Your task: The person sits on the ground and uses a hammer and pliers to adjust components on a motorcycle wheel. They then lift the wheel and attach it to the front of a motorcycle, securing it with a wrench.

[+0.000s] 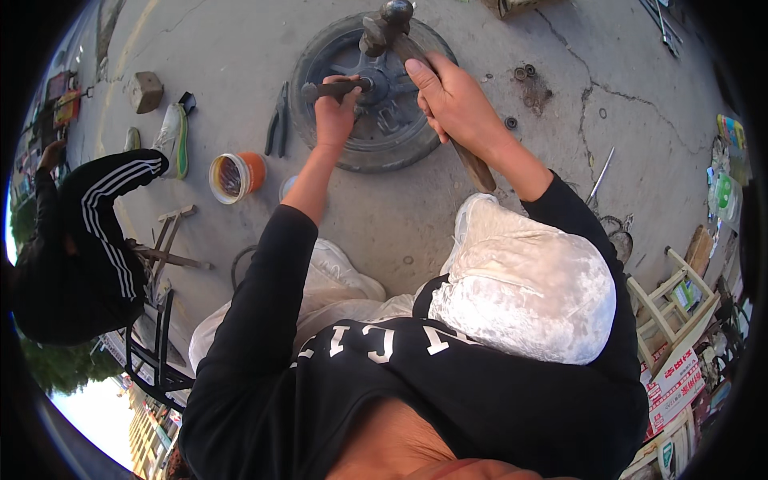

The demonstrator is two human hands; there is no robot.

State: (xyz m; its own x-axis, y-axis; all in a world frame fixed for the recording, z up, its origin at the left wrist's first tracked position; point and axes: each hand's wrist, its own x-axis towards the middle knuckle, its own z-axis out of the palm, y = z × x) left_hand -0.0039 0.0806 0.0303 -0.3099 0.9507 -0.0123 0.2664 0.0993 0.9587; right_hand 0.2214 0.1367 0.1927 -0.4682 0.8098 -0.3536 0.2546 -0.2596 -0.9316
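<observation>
A dark wheel with a tyre lies flat on the concrete in front of me. My right hand is closed around the wooden handle of a ball-peen hammer, whose metal head is raised over the far part of the wheel. The handle's end points back toward my knee. My left hand grips a dark metal punch or chisel over the wheel's hub; one end sits at the hub, the other sticks out to the left. Whether its tip touches the hub I cannot tell.
Left of the wheel lie pliers and an orange bucket. Small rings and a thin metal rod lie to the right. A person sits at the left, near a stone block. A wooden stool stands at right.
</observation>
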